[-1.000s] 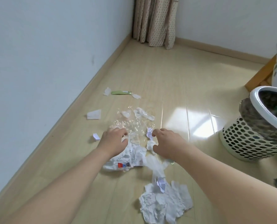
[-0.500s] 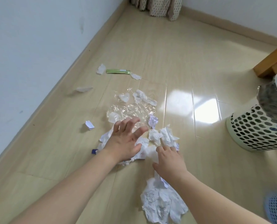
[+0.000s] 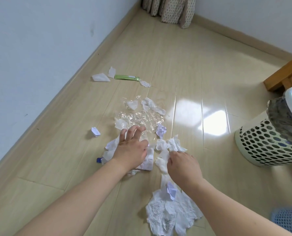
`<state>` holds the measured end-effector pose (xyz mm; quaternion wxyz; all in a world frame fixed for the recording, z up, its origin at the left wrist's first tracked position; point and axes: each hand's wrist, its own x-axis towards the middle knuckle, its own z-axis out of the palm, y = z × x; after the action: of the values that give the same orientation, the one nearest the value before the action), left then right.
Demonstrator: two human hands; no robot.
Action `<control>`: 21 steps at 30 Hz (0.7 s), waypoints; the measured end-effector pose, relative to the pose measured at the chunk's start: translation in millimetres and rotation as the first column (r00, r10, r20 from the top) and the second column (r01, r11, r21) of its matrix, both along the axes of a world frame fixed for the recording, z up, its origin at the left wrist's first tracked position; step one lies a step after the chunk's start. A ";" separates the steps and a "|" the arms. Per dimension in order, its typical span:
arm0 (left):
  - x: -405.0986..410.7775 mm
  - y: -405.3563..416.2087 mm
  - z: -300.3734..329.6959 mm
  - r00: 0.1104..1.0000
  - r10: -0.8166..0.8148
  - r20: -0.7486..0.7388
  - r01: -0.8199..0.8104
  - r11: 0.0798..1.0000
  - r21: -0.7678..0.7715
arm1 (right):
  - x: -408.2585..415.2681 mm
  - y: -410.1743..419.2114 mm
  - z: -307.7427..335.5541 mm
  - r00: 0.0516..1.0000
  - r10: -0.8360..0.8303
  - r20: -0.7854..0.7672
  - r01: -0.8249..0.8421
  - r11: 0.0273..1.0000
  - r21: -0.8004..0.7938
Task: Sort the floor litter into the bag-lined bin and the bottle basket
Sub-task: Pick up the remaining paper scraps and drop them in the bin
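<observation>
Litter lies spread over the wooden floor. My left hand rests with spread fingers on white crumpled paper, its fingertips at the near edge of a clear plastic film. My right hand pinches crumpled white tissue beside it. A large crumpled paper sheet lies nearer to me. The bag-lined bin, perforated and pale, stands at the right. A blue basket shows at the lower right corner.
A green wrapper and white scraps lie further off near the left wall's skirting. A small folded scrap sits left of the pile. Wooden furniture stands at the right, curtains in the far corner.
Both hands have pulled back toward me from the plastic film onto the paper pile. My left hand's fingers have spread out, and my right hand has taken hold of tissue. The view tilted down.
</observation>
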<state>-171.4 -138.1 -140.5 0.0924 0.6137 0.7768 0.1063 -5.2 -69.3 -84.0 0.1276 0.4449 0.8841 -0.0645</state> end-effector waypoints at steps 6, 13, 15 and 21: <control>-7.4 -18.2 15.7 0.973 0.115 0.201 -0.114 0.993 -0.017 | -3.2 -2.1 21.9 0.992 -0.084 -0.092 0.078 0.995 -0.065; -4.1 -42.6 78.4 0.526 0.297 0.797 -0.429 0.902 -0.053 | 16.8 -15.7 77.1 0.953 -0.178 -0.245 0.148 0.980 -0.133; 5.7 -44.1 103.2 0.494 0.302 0.815 -0.410 0.908 -0.088 | 31.8 -17.3 95.1 0.940 -0.187 -0.285 0.156 0.979 -0.129; 70.9 -13.4 207.5 0.460 0.239 0.855 -0.286 0.952 -0.112 | 100.9 2.1 163.0 0.890 -0.202 -0.409 0.165 0.978 -0.125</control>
<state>-100.5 -151.6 67.1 0.4336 0.3543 0.7093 0.4282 95.8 -67.3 79.0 -0.0527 0.4962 0.8411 -0.2088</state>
